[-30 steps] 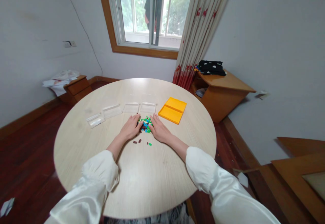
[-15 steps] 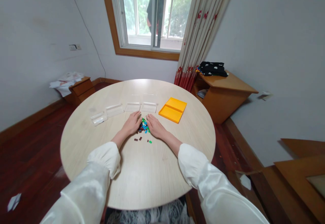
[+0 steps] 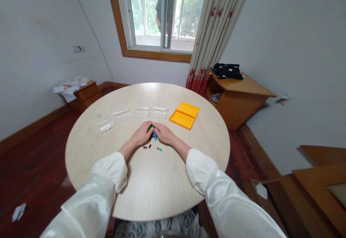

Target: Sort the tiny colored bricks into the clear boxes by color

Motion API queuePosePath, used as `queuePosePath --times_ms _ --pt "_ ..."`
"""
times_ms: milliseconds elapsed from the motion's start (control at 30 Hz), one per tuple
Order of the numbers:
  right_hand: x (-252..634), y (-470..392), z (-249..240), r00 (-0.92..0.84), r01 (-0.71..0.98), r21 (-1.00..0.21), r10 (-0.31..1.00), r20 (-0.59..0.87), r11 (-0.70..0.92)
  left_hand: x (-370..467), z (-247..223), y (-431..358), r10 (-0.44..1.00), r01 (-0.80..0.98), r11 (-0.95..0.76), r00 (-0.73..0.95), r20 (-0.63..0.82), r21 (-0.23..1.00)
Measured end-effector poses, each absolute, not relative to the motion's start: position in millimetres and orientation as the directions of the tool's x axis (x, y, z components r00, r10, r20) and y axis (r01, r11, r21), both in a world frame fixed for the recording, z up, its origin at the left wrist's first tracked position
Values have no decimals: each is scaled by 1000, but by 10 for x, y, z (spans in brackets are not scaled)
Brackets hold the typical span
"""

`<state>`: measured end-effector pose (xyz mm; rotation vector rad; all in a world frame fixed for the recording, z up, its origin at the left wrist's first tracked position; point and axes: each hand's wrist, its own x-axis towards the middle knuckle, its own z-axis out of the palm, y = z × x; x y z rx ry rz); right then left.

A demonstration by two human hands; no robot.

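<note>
A small heap of blue, green and brown pieces (image 3: 154,134) lies near the middle of the round table (image 3: 151,180). My left hand (image 3: 142,133) cups the heap from the left and my right hand (image 3: 163,133) from the right, with their fingertips meeting at its far side. Both hands rest low with curved fingers and hide much of the heap; neither grips a piece that I can see. Just nearer to me lie two loose brown pieces (image 3: 147,147) and a green piece (image 3: 160,149) with a tiny brown one beside it.
Several clear plastic boxes (image 3: 122,116) stand in a curved row beyond my hands. To their right lies a yellow two-part tray (image 3: 184,115). Behind the table are a curtain (image 3: 213,25) and a wooden cabinet (image 3: 243,97) with black cloth on top.
Both hands have come closer together around the heap, and their fingertips now meet at the far side. Less of the heap shows between them.
</note>
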<state>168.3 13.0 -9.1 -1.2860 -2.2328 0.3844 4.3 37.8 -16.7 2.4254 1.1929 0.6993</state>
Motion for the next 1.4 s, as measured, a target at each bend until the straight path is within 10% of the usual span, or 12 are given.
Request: queuePosePath --times_ms 433,867,1167,1400 --pt "1687 -744 -64 -450 806 -328 870 202 493 -32 -243 -344 823 692 -567 484 296 446" --pt "1380 -39 -259 -285 783 -471 908 308 406 244 -265 149 907 775 -417 322 270 475" --pt "1206 297 -319 54 429 -862 944 325 272 440 -340 311 931 384 -277 -120 346 881" --pt "1379 322 -116 116 171 -974 978 171 150 451 -226 361 974 -109 -154 -183 132 982"
